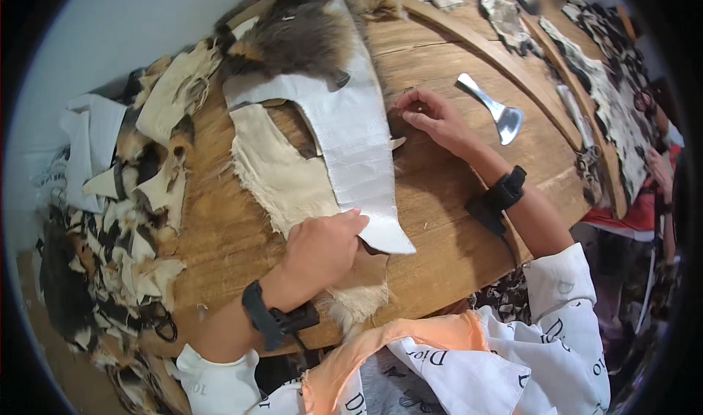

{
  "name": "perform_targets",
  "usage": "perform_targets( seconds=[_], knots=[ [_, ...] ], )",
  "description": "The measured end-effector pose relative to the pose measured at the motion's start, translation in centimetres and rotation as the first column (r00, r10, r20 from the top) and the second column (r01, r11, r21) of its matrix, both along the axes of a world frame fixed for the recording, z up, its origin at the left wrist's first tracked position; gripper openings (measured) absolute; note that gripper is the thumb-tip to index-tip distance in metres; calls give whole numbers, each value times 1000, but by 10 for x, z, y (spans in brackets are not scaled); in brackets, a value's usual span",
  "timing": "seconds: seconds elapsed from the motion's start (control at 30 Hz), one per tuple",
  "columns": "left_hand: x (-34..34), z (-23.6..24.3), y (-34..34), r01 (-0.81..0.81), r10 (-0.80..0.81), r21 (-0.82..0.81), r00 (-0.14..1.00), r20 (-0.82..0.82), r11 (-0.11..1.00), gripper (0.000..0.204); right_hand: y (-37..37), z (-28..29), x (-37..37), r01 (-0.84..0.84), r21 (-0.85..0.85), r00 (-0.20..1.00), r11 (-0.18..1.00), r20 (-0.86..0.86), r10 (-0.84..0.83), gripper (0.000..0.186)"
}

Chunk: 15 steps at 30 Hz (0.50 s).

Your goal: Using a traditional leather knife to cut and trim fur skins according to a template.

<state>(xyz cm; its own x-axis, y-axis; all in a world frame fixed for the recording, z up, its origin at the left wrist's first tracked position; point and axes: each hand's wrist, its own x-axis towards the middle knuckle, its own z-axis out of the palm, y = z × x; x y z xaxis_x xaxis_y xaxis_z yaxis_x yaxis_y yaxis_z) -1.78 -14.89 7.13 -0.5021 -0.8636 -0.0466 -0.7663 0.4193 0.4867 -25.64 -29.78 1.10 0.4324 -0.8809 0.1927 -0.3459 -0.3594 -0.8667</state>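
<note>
A long white shiny template-like piece point(359, 151) lies on the wooden board, with cream hide point(271, 158) beside and partly under it and dark brown fur point(300, 38) at its far end. My left hand point(318, 250) is closed at the near end of the white piece, one digit pressing on top; its other fingertips are hidden. My right hand point(436, 118) is beside the white piece's right edge, thumb and forefinger pinched together. What they hold, if anything, is too small to make out. Dark fur shows below those fingers.
A metal blade tool with a flared edge point(498, 111) lies right of my right hand. Long wooden strips point(505, 67) run along the board's far right. Fur and hide scraps point(139, 254) pile up at left. At the right edge is another person's hand point(659, 169).
</note>
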Motion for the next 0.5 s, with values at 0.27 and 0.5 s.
perform_targets(
  seconds=[0.27, 0.5],
  knots=[
    [92, 47, -159, -214, 447, 393, 398, -801, 894, 36, 86, 33, -91, 288, 258, 943, 922, 91, -320, 13],
    [49, -7, -147, 133, -14, -358, 948, 317, 924, 46, 197, 32, -146, 585, 341, 788, 736, -24, -615, 15]
  ],
)
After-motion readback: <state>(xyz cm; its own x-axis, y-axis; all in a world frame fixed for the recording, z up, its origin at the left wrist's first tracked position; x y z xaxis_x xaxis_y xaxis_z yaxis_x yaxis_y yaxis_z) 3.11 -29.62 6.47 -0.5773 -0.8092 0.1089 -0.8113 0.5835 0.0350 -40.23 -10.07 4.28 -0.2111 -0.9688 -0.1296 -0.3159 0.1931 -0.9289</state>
